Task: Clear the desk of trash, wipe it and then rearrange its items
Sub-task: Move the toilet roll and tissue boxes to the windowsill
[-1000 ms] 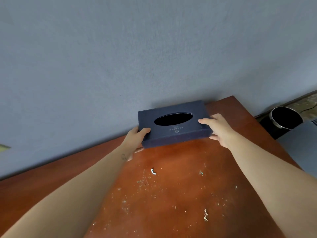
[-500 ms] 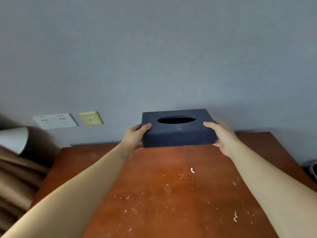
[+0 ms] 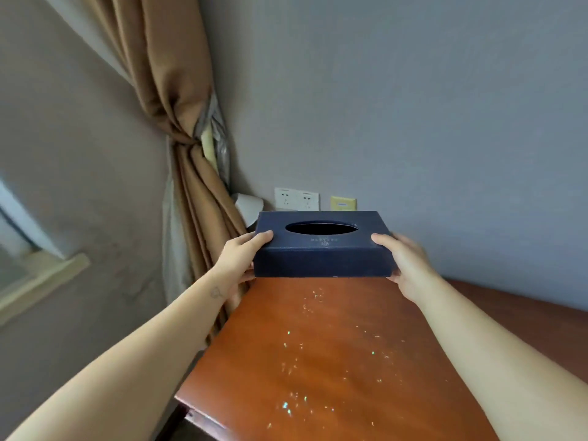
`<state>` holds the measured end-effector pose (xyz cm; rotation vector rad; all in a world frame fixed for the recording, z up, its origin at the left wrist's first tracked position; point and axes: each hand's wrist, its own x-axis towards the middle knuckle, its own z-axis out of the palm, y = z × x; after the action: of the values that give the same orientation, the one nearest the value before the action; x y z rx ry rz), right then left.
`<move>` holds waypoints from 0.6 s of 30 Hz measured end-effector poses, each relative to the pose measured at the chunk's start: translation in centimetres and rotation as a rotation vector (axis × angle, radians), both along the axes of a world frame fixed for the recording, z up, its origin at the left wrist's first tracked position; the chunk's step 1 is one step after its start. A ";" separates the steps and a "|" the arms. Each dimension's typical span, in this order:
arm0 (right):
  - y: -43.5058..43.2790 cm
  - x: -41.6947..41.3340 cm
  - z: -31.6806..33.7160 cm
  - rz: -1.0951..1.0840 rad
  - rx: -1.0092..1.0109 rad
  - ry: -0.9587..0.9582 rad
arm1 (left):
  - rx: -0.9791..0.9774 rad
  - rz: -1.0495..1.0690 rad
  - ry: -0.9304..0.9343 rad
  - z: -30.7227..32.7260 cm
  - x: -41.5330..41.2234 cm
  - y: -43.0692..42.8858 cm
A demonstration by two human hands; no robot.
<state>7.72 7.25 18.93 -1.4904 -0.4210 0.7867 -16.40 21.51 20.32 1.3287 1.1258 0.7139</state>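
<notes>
A dark blue tissue box (image 3: 321, 259) with an oval opening on top hangs level over the far left corner of the reddish-brown wooden desk (image 3: 334, 361). My left hand (image 3: 238, 259) grips its left end, thumb on top. My right hand (image 3: 404, 262) grips its right end the same way. Whether the box touches the desk cannot be told. Small pale crumbs and bits of debris (image 3: 296, 367) are scattered across the desk surface.
A tied-back brown curtain (image 3: 178, 128) hangs left of the desk. White wall sockets (image 3: 296, 198) and a yellow plate (image 3: 343, 203) sit on the grey wall behind the box. A white lamp shade (image 3: 248, 205) shows behind the box's left corner. A window sill (image 3: 41, 278) is at far left.
Both hands carried the box leftwards along the back of the desk, from the right side to the left corner. The view swung left, bringing the curtain and window in.
</notes>
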 end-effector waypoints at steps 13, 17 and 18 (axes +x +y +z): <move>12.1 -30.0 2.9 0.597 0.076 0.018 | 0.111 0.551 0.001 2.9 -34.1 -3.4; 14.2 -39.4 4.2 0.788 0.094 0.058 | 0.127 0.793 0.022 4.8 -42.4 -6.3; 14.6 -41.6 4.5 0.833 0.102 0.064 | 0.133 0.846 0.027 5.1 -44.2 -7.0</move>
<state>-33.85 21.88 23.48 -1.1673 -1.0471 1.4299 -60.64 14.46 25.44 0.9318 1.7000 1.3982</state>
